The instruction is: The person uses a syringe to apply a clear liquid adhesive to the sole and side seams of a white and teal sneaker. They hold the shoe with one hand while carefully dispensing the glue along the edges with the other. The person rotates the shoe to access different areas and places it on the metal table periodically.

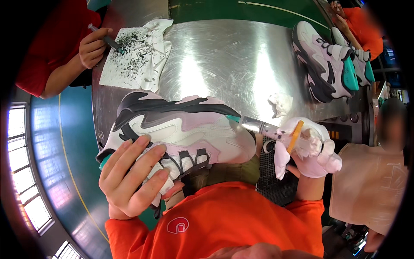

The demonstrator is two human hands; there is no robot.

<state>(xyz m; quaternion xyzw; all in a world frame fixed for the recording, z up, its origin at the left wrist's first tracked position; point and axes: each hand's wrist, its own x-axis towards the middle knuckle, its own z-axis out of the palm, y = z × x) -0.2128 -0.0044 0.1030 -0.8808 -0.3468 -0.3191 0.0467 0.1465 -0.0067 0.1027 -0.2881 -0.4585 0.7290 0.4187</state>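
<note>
A white, pale lilac and black sneaker (189, 123) lies on its side across my front, toe to the right and sole edge facing away. My left hand (131, 179) is closed around its heel and ankle opening, the fingers spread over the upper. In a white glove, my right hand (317, 151) grips a clear syringe (258, 126) with a green tip. That tip meets the black-edged sole near the toe. White crumpled material and an orange band (296, 136) sit at the gloved fingers, partly hiding the syringe's rear.
On the metal table (215, 64) lie a white sheet (129, 73) covered in dark specks and a crumpled tissue (280, 105). Matching sneakers (325, 64) stand at the far right. A co-worker's hand (92, 48) holds another syringe over the sheet. Other people are at the right.
</note>
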